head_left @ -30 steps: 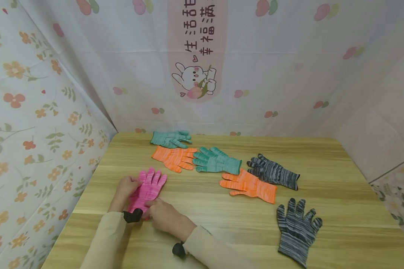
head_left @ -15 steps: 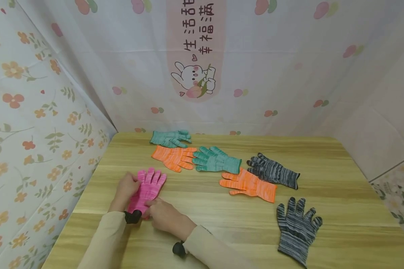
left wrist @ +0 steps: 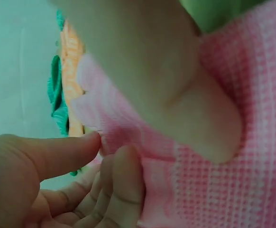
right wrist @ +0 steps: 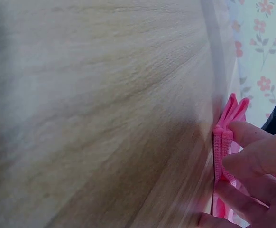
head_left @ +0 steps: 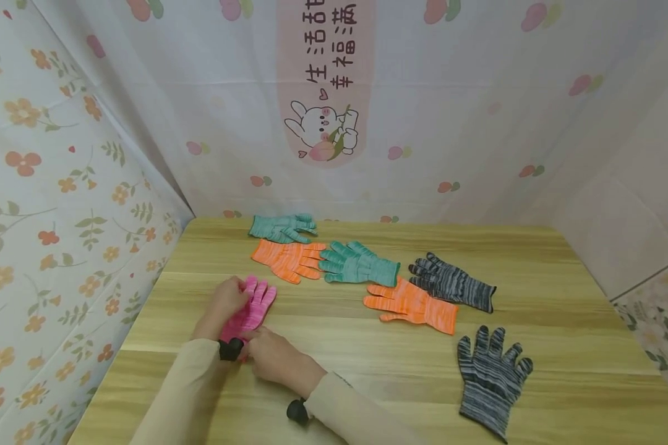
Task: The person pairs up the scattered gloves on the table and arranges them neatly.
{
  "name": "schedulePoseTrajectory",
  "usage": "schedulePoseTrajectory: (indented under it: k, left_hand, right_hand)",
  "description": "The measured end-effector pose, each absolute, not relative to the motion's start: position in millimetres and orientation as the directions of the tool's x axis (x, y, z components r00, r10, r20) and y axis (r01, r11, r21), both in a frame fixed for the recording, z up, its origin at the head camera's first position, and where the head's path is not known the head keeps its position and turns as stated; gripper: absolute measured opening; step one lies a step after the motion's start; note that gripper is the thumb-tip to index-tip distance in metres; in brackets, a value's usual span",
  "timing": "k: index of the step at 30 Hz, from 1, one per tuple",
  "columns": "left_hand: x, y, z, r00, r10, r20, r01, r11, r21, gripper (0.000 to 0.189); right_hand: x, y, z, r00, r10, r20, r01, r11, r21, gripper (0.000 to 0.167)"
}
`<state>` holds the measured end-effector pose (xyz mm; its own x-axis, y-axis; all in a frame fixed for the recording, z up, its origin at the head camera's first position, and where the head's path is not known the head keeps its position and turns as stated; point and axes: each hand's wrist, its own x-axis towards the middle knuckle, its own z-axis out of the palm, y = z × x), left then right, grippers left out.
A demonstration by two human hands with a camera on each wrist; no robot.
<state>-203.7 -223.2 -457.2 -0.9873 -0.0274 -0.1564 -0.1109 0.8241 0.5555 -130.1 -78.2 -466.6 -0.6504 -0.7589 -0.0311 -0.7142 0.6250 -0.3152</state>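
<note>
A pink knitted glove [head_left: 263, 303] lies at the left of the table, its fingers pointing away from me. My left hand [head_left: 226, 304] covers its left side and pinches near the base of the glove's fingers with thumb and forefinger. Close up in the left wrist view, the ribbed pink fabric [left wrist: 214, 199] runs past my fingertips. My right hand [head_left: 278, 358] pinches the glove's near right edge. There the right wrist view shows a doubled pink edge [right wrist: 218, 156] between thumb and fingers. Part of the glove is hidden under both hands.
Two orange gloves [head_left: 289, 261] [head_left: 414, 306], two green gloves [head_left: 281, 228] [head_left: 362, 264] and two grey-black gloves [head_left: 451, 283] [head_left: 492, 383] lie across the wooden table [head_left: 367, 383]. A floral curtain [head_left: 61, 216] hangs along the left side; a printed cloth [head_left: 451, 123] hangs behind.
My left hand has moved up and to the right over the pink glove, from its left edge toward its fingers. The right hand has stayed at the glove's near edge.
</note>
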Motion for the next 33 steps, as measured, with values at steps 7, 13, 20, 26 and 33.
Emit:
schedulePoseTrajectory:
  k: [7,13,20,26,33]
  left_hand:
    - [-204.0,-224.4,-462.6,-0.988,-0.038,-0.149,-0.122,0.789,0.602,0.027]
    - [-205.4,-228.3,-466.0,-0.983,-0.033,-0.183,-0.14,0.78,0.61,0.035]
    - [-206.4,-227.7,-461.6,-0.963,-0.056,-0.263,-0.215,0.75,0.626,0.013]
    - [-206.6,-228.7,-462.1,-0.963,-0.039,-0.265,-0.204,0.748,0.632,0.028]
    - [-207.8,-232.3,-463.4,-0.967,-0.001,-0.255,-0.17,0.75,0.64,0.034]
  right_hand:
    - [-128.7,-76.6,-468.1,-0.649,-0.761,-0.014,-0.719,0.619,-0.317,0.027]
    - [-127.8,-75.7,-469.1,-0.646,-0.763,-0.006,-0.724,0.616,-0.311,0.028]
    - [-125.4,-74.9,-468.8,-0.663,-0.749,-0.011,-0.713,0.636,-0.294,0.031]
    - [-123.1,-67.6,-469.5,-0.62,-0.785,0.0,-0.754,0.596,-0.277,0.039]
    - [-121.6,-57.5,-470.4,-0.59,-0.806,0.042,-0.775,0.55,-0.311,0.037]
